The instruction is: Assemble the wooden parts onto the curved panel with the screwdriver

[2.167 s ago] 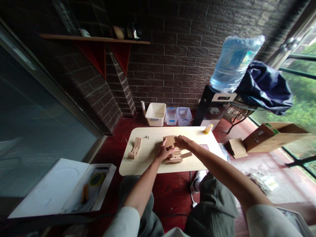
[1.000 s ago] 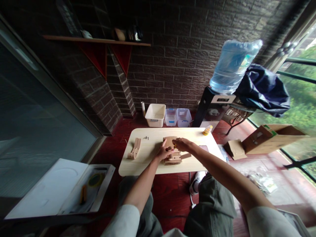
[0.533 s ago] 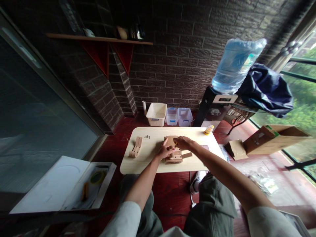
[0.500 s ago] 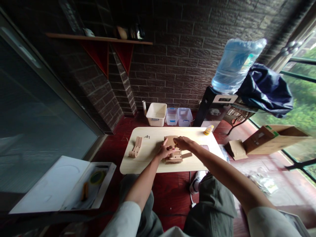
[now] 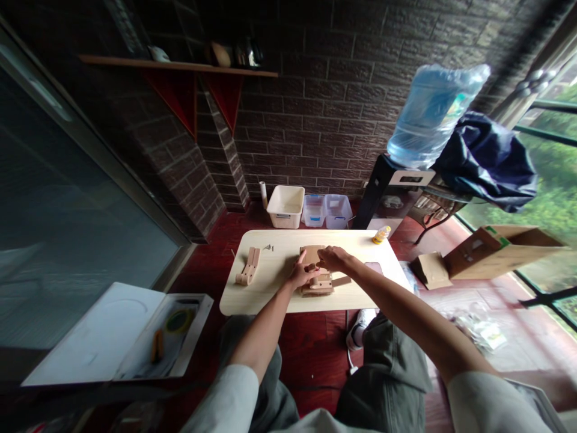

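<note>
Both hands work at a wooden assembly [image 5: 321,284] near the middle of the pale table [image 5: 273,300]. My left hand [image 5: 302,272] is on its left part, thumb raised and fingers around a small wooden piece. My right hand [image 5: 333,258] is closed just above the assembly's right side, and whatever its fingers hold is too small to make out. A flat wooden strip [image 5: 341,281] sticks out to the right. Farther left lies a separate curved wooden part [image 5: 249,266], with a few small dark screws [image 5: 269,247] beyond it.
A yellow-labelled bottle [image 5: 381,234] stands at the table's far right corner. Behind the table are a cream basket [image 5: 285,207], clear bins [image 5: 338,211] and a water dispenser [image 5: 383,192]. An open white case [image 5: 198,337] is at lower left, cardboard boxes [image 5: 478,258] at right.
The camera view has shifted slightly. Both hands stay at the assembly, with the right hand's closed fingers slightly turned.
</note>
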